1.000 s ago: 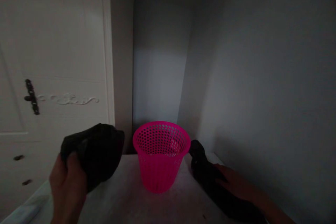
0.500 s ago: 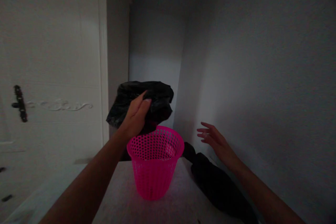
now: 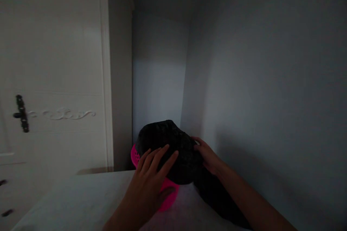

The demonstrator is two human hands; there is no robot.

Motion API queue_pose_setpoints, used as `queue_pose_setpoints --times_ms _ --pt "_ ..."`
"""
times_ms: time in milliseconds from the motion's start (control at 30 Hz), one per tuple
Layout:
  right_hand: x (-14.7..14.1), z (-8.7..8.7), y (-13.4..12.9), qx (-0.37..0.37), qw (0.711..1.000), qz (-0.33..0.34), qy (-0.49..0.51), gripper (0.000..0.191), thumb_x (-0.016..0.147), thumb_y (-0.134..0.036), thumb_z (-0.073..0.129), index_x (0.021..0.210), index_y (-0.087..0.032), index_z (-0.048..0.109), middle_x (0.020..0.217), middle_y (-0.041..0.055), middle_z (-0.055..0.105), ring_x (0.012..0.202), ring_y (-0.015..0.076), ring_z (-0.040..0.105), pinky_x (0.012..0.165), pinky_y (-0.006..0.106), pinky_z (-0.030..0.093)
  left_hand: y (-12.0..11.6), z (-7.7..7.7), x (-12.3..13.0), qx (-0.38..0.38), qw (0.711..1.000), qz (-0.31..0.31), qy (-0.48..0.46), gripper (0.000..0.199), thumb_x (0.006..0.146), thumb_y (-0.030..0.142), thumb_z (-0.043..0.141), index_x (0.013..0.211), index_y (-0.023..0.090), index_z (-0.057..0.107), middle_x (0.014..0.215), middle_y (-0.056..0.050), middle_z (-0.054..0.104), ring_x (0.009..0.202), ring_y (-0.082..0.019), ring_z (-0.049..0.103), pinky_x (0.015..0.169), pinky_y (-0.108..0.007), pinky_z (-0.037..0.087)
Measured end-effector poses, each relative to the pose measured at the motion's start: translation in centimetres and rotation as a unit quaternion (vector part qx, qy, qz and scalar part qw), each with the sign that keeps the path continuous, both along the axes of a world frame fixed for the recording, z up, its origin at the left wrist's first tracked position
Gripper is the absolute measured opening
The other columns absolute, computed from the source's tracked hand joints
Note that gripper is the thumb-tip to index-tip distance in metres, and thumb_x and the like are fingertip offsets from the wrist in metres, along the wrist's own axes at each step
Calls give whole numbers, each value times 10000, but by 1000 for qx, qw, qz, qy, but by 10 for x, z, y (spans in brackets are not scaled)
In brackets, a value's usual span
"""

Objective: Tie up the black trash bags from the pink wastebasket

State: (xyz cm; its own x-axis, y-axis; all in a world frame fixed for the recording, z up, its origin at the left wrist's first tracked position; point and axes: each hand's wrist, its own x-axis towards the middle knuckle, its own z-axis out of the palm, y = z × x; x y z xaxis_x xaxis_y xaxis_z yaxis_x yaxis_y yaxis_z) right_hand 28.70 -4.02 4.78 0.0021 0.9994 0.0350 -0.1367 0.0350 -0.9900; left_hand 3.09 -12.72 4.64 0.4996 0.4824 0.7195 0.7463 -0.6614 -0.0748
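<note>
A black plastic bag (image 3: 159, 133) lies over the mouth of a pink perforated basket (image 3: 171, 199), hiding most of its rim. Only its left rim and lower front show. My left hand (image 3: 148, 182) is in front of the basket, fingers spread and stretched toward the bag; whether they touch it I cannot tell. On the other side my right hand (image 3: 210, 157) grips the bag's right edge, thumb and fingers closed on it.
A long dark bundle (image 3: 214, 196) lies on the white table (image 3: 89, 191), right of the basket and partly under my right forearm. A grey wall (image 3: 265, 97) rises along the right. At left stands a white door (image 3: 59, 61) with a black handle (image 3: 21, 113).
The bag has come down from above the basket and now covers its mouth. My left hand has released it and spread its fingers. My right hand has moved left and taken its edge.
</note>
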Motion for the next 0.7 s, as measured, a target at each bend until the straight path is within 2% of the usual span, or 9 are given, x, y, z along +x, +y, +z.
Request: queue_pose_setpoints --times_ms 67,133,200,267,333,400,467,567,700 --pt "1 -6 1 23 1000 -2 -9 526 682 -217 630 1207 -230 666 948 27 781 834 223 720 725 324 551 5 -10 -5 25 999 20 -27 859 863 242 801 1608 314 381 1554 -110 574 1382 -341 551 1146 -603 458" --pt "-1 -10 2 58 998 -1 -25 455 687 -223 626 1137 -219 691 959 28 782 863 229 717 745 322 549 11 -14 -6 58 997 -1 -46 571 950 203 673 1496 290 532 1409 -85 685 1279 -293 630 1154 -578 448" --pt "-3 -13 2 84 996 -16 -32 453 695 -235 639 1146 -231 684 987 19 784 893 234 716 756 323 548 16 -14 -5 114 991 -14 -71 394 986 155 593 1361 267 638 1319 -81 731 1219 -265 663 1163 -556 430" --pt "-4 -15 1 80 996 -39 -18 464 720 -273 676 1184 -249 664 1006 13 784 898 238 719 757 329 550 21 -14 -4 179 980 4 -89 371 980 105 584 1319 232 663 1329 -115 722 1219 -266 658 1165 -548 419" --pt "-6 -17 -1 50 997 -53 16 464 757 -347 724 1206 -253 653 1013 21 785 902 243 726 758 333 557 25 -17 -6 238 968 28 -78 429 944 31 604 1333 205 658 1339 -147 708 1208 -275 652 1161 -557 411" --pt "-7 -19 -3 18 997 -56 53 457 794 -441 749 1196 -245 657 1041 37 786 941 249 732 765 329 563 28 -22 -9 296 951 38 -82 437 895 -10 664 1276 202 680 1223 -139 726 1124 -266 655 1106 -523 455" --pt "-7 -23 -5 -1 996 -61 72 430 837 -503 727 1171 -239 668 1106 50 783 1002 253 730 771 322 568 29 -27 -13 337 933 28 -122 346 849 10 754 1137 193 697 1021 -106 709 976 -244 646 963 -440 527" --pt "-10 -34 -7 -18 994 -87 66 387 876 -502 696 1179 -262 664 1179 49 774 1058 259 724 777 340 580 27 -33 -18 331 934 11 -134 223 856 70 780 1028 174 684 892 -90 688 835 -226 632 800 -384 533" --pt "-14 -50 -6 -43 995 -72 48 422 925 -585 633 1242 -306 647 1273 45 753 1169 275 699 860 411 589 21 -47 -26 309 947 -27 -79 154 912 58 685 1024 162 709 970 -123 785 927 -247 707 898 -421 514"
